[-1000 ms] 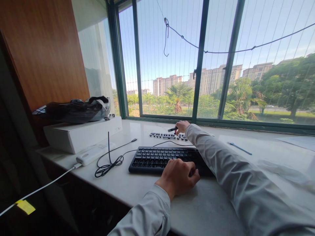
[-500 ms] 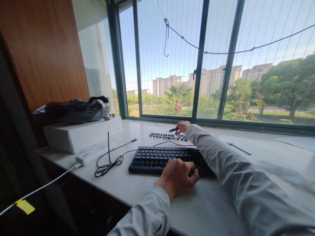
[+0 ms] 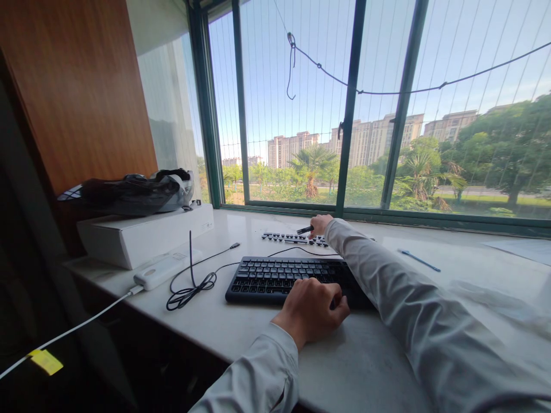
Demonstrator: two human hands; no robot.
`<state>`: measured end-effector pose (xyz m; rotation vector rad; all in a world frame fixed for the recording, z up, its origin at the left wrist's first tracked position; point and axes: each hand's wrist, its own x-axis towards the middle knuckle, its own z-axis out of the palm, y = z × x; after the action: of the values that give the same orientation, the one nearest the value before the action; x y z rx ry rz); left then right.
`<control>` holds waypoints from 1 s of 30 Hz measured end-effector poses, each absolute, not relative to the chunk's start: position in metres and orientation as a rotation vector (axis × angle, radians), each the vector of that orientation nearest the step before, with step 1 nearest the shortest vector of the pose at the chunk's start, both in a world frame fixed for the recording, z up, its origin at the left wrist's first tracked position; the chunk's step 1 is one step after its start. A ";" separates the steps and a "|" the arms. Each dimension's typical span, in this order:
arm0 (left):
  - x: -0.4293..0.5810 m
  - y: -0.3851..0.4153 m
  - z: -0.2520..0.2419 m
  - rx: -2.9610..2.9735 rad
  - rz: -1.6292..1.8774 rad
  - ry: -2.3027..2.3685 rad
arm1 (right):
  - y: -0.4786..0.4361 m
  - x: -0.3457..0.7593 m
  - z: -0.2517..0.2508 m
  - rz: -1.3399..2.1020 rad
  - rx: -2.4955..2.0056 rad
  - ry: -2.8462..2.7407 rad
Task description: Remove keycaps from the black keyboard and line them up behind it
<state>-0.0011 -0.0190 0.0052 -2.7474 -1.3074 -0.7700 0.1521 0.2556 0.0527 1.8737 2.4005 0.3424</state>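
Observation:
A black keyboard (image 3: 275, 276) lies on the pale stone sill (image 3: 241, 327). My left hand (image 3: 312, 312) rests curled on the keyboard's near edge, fingers bent over the keys. Behind the keyboard lie rows of loose dark keycaps (image 3: 288, 237). My right hand (image 3: 320, 223) reaches across to them and pinches a small dark tool (image 3: 305, 230) just above the rows. Both arms wear light grey sleeves.
A white box (image 3: 142, 238) with a dark bag (image 3: 129, 192) on top stands at the left. A white power bank (image 3: 166, 268) and coiled black cables (image 3: 189, 289) lie beside the keyboard. A blue pen (image 3: 418, 260) lies to the right. The window frame (image 3: 348, 109) runs along the back.
My right hand with the small tool has shifted slightly over the keycap rows. My left hand has stayed on the keyboard.

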 end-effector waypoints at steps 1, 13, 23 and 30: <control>-0.001 -0.019 0.005 -2.749 -0.766 -1.310 | 0.255 0.152 0.052 0.339 1.872 2.398; 0.000 -0.022 0.006 -2.788 -0.734 -1.348 | 0.242 0.169 0.079 0.227 1.969 2.452; 0.002 -0.023 0.008 -2.881 -0.700 -1.349 | 0.227 0.211 0.106 0.332 1.936 2.520; 0.003 -0.024 0.006 -2.912 -0.690 -1.367 | 0.185 0.209 0.090 0.059 1.606 2.663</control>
<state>0.0033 -0.0239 0.0061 -2.9124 -1.3670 -0.6899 0.2091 0.1851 0.0897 1.6056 2.6626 0.0588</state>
